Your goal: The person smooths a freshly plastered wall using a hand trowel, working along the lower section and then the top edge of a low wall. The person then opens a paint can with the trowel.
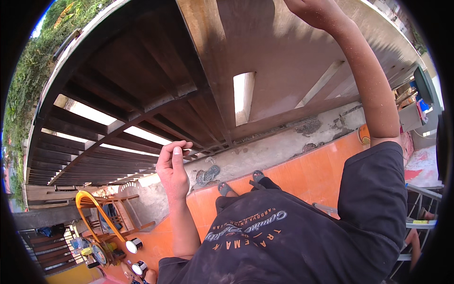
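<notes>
Wall [283, 57]: pale concrete, upper middle to right, two narrow slots through it; shadow along its top. Nearest thing to the right hand; contact not clear.
Right hand [313, 10]: raised to the upper edge, arm stretched out, partly cropped. Fingers out of frame, can't tell if apart or clamped.
Left hand [174, 169]: raised, in front of the gate's lower part in view. Fingers curled together, thumb close against them; can't tell if something small is pinched.
Gate [137, 52]: dark slats, curved by the lens, left of the wall and meeting it.
Floor [302, 163]: orange tile, concrete strip along the wall base.
Slippers [208, 175]: grey pair on the strip, near the person's sandalled feet [226, 189].
Chair [97, 213]: wooden, lower left.
</notes>
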Demonstrator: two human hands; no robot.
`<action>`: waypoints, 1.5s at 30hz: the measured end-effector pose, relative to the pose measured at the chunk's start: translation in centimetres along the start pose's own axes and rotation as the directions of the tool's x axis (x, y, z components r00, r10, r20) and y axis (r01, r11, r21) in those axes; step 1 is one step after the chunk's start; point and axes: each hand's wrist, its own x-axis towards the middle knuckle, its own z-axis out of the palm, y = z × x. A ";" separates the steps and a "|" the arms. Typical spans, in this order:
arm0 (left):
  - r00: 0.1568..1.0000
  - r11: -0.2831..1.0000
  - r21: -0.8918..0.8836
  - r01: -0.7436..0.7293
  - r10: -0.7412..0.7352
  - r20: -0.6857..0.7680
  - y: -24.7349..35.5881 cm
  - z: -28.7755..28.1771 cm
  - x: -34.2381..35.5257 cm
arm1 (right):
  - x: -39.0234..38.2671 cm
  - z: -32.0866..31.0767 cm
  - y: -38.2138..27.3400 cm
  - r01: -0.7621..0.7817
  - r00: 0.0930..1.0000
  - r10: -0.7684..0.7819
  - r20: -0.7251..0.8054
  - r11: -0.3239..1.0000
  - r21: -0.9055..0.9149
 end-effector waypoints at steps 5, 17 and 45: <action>0.999 0.999 -0.022 0.040 -0.040 0.004 -1.4 5.1 -2.5 | -7.5 -5.1 1.8 -0.048 0.942 0.086 -0.323 0.991 0.124; 0.532 0.619 -0.026 0.785 -0.653 0.539 -10.3 20.3 -9.6 | -47.2 11.1 -4.9 -0.560 0.324 0.517 0.792 -0.570 0.601; 0.376 0.577 0.740 0.345 -0.807 0.455 -34.1 -2.8 1.0 | -45.1 78.9 7.4 0.273 -0.590 0.533 0.607 -0.576 0.771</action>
